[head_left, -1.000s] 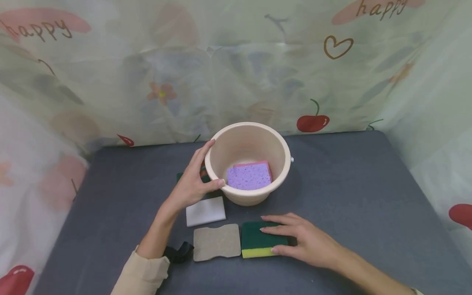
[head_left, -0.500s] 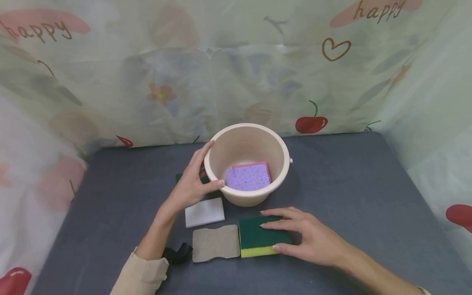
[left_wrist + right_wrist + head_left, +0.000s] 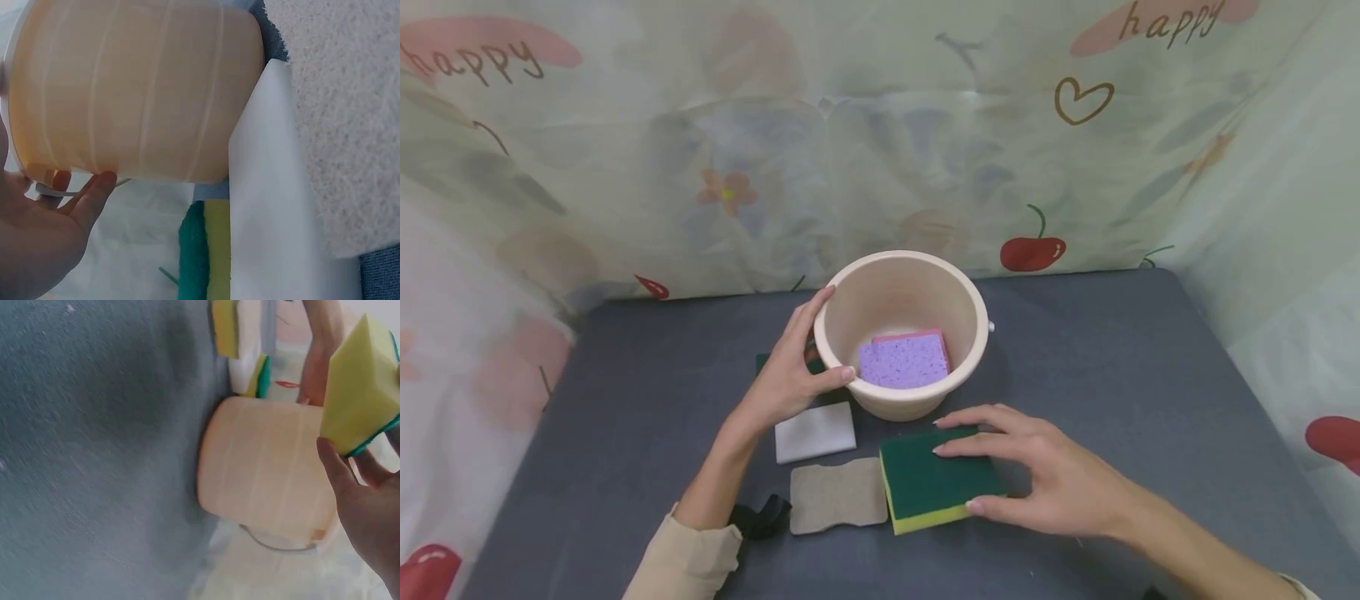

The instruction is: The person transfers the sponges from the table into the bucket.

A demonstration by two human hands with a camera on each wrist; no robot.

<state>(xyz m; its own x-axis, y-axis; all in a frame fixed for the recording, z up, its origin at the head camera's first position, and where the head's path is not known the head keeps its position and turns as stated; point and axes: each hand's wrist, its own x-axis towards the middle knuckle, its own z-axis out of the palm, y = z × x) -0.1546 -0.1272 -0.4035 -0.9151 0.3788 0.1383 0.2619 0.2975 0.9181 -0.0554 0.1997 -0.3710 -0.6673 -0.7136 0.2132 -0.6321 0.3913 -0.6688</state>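
Note:
My left hand (image 3: 784,377) grips the left rim of a cream plastic bucket (image 3: 901,407), thumb at the lip and fingers along the outside. Inside the bucket lies a purple sponge (image 3: 901,363) over a pink one (image 3: 940,335). Thumb and fingers of my right hand (image 3: 1051,477) pinch a sponge (image 3: 928,475) with a dark green scouring top and yellow foam below. In the right wrist view this sponge (image 3: 359,387) is up off the table, in front of the bucket. It is slightly tilted in the head view.
Left of the held sponge lies a grey sponge (image 3: 838,497) with notched sides. Behind it is a white sponge (image 3: 816,433). Another green-and-yellow sponge (image 3: 206,250) is partly hidden behind my left hand. A black strap (image 3: 762,517) lies by the left sleeve. A printed curtain (image 3: 730,125) hangs behind the table.
My right hand has lifted the green-and-yellow sponge from the table and tilted it beside the grey sponge. The left hand and bucket have stayed in place.

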